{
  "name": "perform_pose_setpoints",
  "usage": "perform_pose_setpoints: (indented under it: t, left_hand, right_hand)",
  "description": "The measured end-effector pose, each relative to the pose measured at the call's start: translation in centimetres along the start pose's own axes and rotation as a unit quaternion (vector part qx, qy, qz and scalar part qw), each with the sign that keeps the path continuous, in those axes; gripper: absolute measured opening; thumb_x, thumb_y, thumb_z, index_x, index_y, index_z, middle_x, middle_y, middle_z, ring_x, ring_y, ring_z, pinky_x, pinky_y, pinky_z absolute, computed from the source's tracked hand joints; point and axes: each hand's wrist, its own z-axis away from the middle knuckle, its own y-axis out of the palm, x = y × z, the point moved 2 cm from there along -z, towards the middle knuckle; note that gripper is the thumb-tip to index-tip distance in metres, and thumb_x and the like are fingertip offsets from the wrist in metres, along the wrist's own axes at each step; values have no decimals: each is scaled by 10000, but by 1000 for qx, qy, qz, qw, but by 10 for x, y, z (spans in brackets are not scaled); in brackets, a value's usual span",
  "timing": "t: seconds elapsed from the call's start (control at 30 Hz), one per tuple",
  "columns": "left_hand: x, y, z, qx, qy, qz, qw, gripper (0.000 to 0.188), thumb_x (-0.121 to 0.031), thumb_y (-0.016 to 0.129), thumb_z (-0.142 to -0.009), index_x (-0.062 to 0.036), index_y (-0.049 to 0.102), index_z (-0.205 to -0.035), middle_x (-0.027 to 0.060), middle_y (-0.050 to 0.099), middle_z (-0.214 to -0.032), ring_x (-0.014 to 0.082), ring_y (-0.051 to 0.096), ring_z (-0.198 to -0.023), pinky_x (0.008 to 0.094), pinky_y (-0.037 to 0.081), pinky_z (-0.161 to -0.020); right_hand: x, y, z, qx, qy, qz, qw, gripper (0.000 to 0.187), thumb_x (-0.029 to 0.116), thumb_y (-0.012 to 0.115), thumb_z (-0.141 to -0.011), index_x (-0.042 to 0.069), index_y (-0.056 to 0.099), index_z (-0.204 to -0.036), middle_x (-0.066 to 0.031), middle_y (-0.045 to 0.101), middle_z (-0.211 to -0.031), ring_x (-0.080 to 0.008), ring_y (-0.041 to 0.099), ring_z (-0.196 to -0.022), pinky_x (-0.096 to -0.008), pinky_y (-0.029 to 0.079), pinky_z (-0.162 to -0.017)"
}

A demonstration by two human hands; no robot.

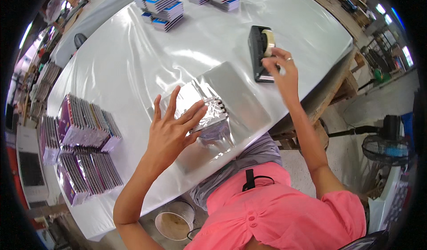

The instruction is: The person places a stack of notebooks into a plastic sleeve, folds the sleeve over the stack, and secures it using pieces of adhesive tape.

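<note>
A spiral-bound notebook [206,117] lies within glossy clear plastic film on the table, its dark coil toward the right. My left hand [173,127] rests over its left part with the fingers spread, pressing on the film. Beneath the notebook, a larger clear plastic sheet [247,103] reaches to the table's near edge. My right hand [283,69] is at the near end of a black tape dispenser [258,49], fingers curled and thumb drawn in. Whatever may be between those fingertips is too small to make out. A roll of clear tape [268,43] sits in the dispenser.
Stacks of purple-covered wrapped notebooks [84,125] stand at the table's left. Blue-covered notebook stacks [164,7] are at the far side. A white bucket [175,221] is below the near edge, and a black fan [386,145] stands to the right.
</note>
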Motion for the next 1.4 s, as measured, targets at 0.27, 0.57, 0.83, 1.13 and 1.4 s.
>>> perform_pose_setpoints:
  t: [0.27, 0.57, 0.83, 1.13, 1.4]
  left_hand:
    - [-2, -2, 3, 2, -16, 4, 1000, 647, -274, 748, -758, -266, 520, -1364, -107, 482, -1426, 324, 189, -1449, 619, 111, -1143]
    - [-5, 0, 3, -17, -22, 16, 999, 634, -267, 752, -749, -257, 541, -1346, -107, 480, -1428, 319, 193, -1449, 601, 106, -1154]
    - [-6, 0, 2, -8, -26, 22, 999, 658, -243, 761, -743, -260, 527, -1358, -102, 479, -1429, 327, 217, -1440, 599, 117, -1151]
    - [-5, -1, 6, -23, -22, 9, 999, 632, -233, 735, -759, -239, 532, -1358, -113, 491, -1415, 289, 249, -1432, 597, 141, -1147]
    - [0, 5, 7, -31, -8, 4, 999, 719, -288, 747, -754, -248, 463, -1414, -39, 491, -1428, 339, 242, -1432, 588, 111, -1144]
  right_hand:
    - [-57, -7, -34, 36, 440, -160, 883, 225, 148, 767, -797, -56, 698, -863, -119, 663, -834, -242, 636, -805, -389, 484, -806]
    - [-93, 6, 38, -85, 328, -278, 899, 208, 195, 765, -783, 60, 715, -933, -80, 661, -1085, -177, 527, -1100, -434, 320, -1004]
    - [-11, -2, 67, 76, 299, 55, 950, 110, 131, 735, -780, 33, 732, -832, -43, 611, -989, -131, 515, -850, -286, 389, -714]
    - [123, 67, 106, 297, 482, -367, 739, 228, 203, 690, -897, -21, 650, -879, 70, 454, -597, -7, 258, -440, -218, 168, -417]
    - [104, 81, 139, 220, 399, -301, 837, 227, 187, 698, -894, -40, 687, -899, 48, 521, -634, -3, 329, -467, -210, 207, -421]
